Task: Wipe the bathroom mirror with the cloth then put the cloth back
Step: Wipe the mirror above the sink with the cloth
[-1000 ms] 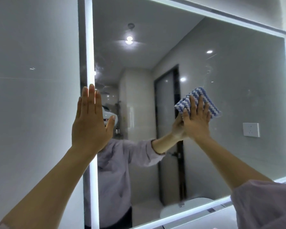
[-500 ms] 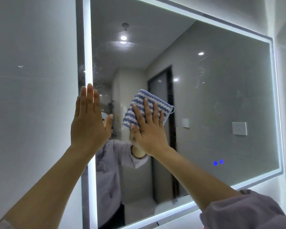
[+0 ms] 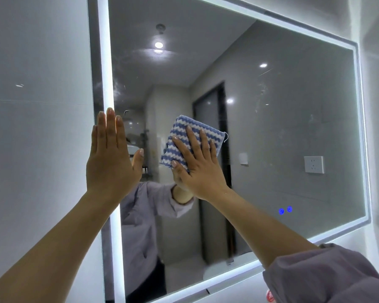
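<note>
Bare forearms, with a loose lilac sleeve (image 3: pixel 328 274) pushed up.

A folded blue-and-white striped cloth (image 3: pixel 185 136) lies flat against the lit-edged mirror (image 3: pixel 293 119).

Mirror (image 3: pixel 271 127): top-left and btm-left corners run out of frame, so we can't log the full outline. Cloth (image 3: pixel 185 133): lower-right part hidden under right hand (image 3: pixel 198 169); we can't tell its full shape or fold. Left hand (image 3: pixel 112 162) covers a stretch of the lit strip (image 3: pixel 103 62); palm contact not visible. Two blue icons (image 3: pixel 285 210): too small to read. Red item (image 3: pixel 269 296) at btm edge: cut off, unidentifiable. Right sleeve (image 3: pixel 328 274) cropped btm-right.
</note>
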Demonstrator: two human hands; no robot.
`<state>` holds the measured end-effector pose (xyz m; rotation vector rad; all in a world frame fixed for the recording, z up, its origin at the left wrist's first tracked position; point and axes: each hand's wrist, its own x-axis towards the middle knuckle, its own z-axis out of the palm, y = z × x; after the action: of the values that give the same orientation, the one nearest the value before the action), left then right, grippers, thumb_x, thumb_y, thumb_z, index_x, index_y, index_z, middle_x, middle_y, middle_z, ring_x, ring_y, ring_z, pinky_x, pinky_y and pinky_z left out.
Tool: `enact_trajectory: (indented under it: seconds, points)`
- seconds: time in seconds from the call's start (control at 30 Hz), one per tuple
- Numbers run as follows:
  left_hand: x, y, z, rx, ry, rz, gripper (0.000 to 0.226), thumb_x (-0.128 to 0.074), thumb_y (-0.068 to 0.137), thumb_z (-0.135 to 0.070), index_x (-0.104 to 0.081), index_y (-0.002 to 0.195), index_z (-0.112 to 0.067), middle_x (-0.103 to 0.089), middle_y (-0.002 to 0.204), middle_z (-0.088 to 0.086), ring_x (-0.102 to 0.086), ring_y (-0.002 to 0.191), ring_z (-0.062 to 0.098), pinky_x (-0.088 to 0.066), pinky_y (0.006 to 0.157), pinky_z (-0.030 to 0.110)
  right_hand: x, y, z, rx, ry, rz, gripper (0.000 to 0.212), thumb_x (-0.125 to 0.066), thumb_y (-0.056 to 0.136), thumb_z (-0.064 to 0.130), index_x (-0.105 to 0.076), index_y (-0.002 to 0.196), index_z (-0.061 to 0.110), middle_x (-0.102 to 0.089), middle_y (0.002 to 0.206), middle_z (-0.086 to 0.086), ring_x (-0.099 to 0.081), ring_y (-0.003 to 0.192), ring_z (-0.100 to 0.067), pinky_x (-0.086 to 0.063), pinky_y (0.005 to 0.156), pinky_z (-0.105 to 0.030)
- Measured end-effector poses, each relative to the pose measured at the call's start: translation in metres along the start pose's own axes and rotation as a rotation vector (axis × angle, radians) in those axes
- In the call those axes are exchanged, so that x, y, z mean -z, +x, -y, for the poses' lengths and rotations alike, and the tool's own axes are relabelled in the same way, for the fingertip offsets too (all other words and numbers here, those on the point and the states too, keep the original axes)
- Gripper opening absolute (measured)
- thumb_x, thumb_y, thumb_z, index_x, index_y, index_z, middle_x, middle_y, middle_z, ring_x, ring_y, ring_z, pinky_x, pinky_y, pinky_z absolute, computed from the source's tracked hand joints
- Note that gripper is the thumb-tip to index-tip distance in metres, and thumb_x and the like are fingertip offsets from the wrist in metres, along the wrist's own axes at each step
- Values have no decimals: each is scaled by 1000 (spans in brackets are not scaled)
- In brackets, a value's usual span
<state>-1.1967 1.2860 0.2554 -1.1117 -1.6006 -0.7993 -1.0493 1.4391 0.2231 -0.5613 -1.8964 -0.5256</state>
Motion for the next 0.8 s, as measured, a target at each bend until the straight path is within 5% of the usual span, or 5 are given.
enact_trajectory:
  seconds: [0.2, 0.47, 0.6, 0.8]
  points:
    - [3, 0, -2, -8, 31, 12, 86, -20, 85, -57, 4, 150, -6, 14, 158, 12, 13, 146, 27, 1, 120, 38, 5, -4, -52, -144, 17, -11, 60, -13, 92, 61, 11, 145, 47, 18, 158, 10, 20, 145, -20, 13, 116, -40]
    - [6, -1, -4, -29, 124, 9, 83, -32, 89, -50, -5, 149, 1, 6, 158, 15, 7, 147, 28, -3, 119, 39, 13, -23, -147, -301, -16, -1, 69, -10, 89, 62, -5, 151, 35, 11, 158, 6, 21, 142, -12, 15, 115, -32]
    - [9, 1, -10, 15, 208, 16, 77, -29, 94, -49, -14, 148, 4, -5, 158, 20, -3, 146, 34, -11, 117, 45, 11, -25, -155, -253, 16, -15, 61, -12, 93, 59, 7, 148, 42, 16, 157, 8, 19, 145, -19, 15, 116, -37]
    - [4, -4, -73, 225, 174, 45, 69, -57, 89, -25, -27, 141, 8, -24, 150, 28, -20, 140, 43, -18, 116, 53, 13, -28, -163, -144, 74, -1, 62, -19, 96, 59, 12, 147, 41, 28, 153, 8, 24, 143, -26, 22, 114, -41]
